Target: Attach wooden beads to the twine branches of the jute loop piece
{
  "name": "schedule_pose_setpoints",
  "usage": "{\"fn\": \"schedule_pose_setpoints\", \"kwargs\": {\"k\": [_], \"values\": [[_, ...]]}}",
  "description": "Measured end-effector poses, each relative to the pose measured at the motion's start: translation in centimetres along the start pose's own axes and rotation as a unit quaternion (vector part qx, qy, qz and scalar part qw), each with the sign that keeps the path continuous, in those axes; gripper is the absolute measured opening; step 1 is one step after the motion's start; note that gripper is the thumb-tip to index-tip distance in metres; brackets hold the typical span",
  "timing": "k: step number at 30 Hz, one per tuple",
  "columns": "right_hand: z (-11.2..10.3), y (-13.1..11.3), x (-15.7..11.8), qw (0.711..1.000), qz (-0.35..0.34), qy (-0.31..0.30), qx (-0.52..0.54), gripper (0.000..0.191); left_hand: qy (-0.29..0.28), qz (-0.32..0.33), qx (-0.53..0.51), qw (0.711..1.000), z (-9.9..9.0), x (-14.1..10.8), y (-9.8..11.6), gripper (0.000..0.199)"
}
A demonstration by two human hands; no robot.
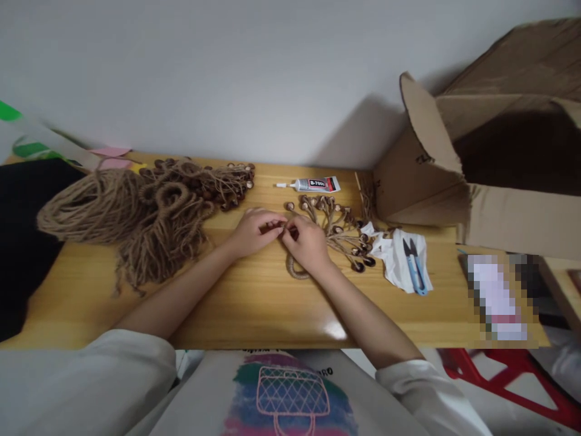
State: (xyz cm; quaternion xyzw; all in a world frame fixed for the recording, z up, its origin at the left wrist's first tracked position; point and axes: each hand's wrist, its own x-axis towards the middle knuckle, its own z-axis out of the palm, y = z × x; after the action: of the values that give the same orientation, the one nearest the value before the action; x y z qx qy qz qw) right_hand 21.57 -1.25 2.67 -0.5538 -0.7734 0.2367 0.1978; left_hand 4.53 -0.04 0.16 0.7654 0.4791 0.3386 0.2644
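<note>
My left hand (258, 233) and my right hand (306, 241) meet over the middle of the table, fingertips almost touching. Both pinch a thin bit of brown cord, mostly hidden by the fingers. Below my right hand curves a braided cord loop (297, 267), its upper part covered by the palm. From beside that hand, cord strands (345, 241) fan out to the right, tipped with dark brown beads (358, 266). Just behind the hands lies a B-7000 glue tube (316, 184), its nozzle pointing left.
A coil of brown cord (93, 206) and knotted cord pieces (158, 248) with beads pile up at left. Blue thread snips (415, 266) rest on white plastic (393, 260). An open cardboard box (422, 175) stands at back right, before the wall (254, 79). Black cloth (31, 236) covers the left edge.
</note>
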Motion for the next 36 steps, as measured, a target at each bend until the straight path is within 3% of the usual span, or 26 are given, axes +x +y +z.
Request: {"fn": "schedule_pose_setpoints", "kwargs": {"k": [12, 27, 36], "values": [[-0.11, 0.1, 0.05, 1.0, 0.001, -0.002, 0.006, 0.008, -0.02, -0.02, -0.013, 1.0, -0.4, 0.08, 0.57, 0.021], [0.08, 0.19, 0.05, 1.0, 0.003, -0.004, -0.007, 0.008, -0.034, 0.005, -0.027, 0.999, -0.68, -0.01, 0.6, 0.025], [0.07, 0.25, 0.08, 1.0, -0.003, 0.001, -0.011, 0.009, -0.015, 0.023, -0.028, 0.999, -0.42, -0.05, 0.14, 0.025]]}}
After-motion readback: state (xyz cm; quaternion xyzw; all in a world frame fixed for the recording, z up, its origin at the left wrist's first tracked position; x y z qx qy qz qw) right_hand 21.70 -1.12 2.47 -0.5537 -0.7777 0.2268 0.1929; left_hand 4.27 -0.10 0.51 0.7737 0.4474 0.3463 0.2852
